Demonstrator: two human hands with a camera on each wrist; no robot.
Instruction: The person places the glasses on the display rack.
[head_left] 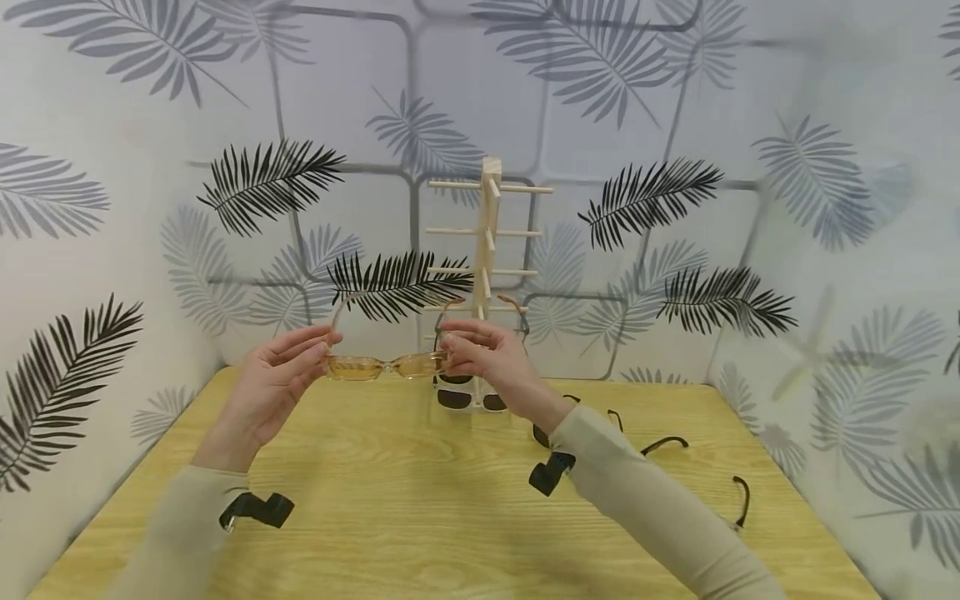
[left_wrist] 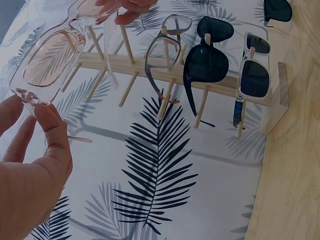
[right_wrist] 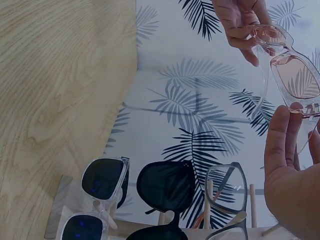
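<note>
In front of the rack, both hands hold up a pair of clear-framed glasses with amber-tinted lenses (head_left: 356,367). My left hand (head_left: 277,375) pinches the frame's left end between thumb and fingers. At the other end my right hand (head_left: 498,367) pinches the hinge corner, partly covering it. The temples are unfolded and point away toward the rack. Behind the glasses stands a wooden display rack (head_left: 489,225) with pegs. On its lower pegs hang grey clear-lens glasses (left_wrist: 148,60) with orange temple tips, black sunglasses (left_wrist: 206,62) and dark-lensed sunglasses in a clear frame (left_wrist: 254,77).
More eyewear lies on the right of the yellow wooden table (head_left: 405,500), partly hidden by the right sleeve (head_left: 637,492); a black temple (head_left: 665,442) shows there. The rack's upper pegs (head_left: 525,189) stick out sideways. Leaf-patterned sheeting (head_left: 480,83) closes off the back and sides.
</note>
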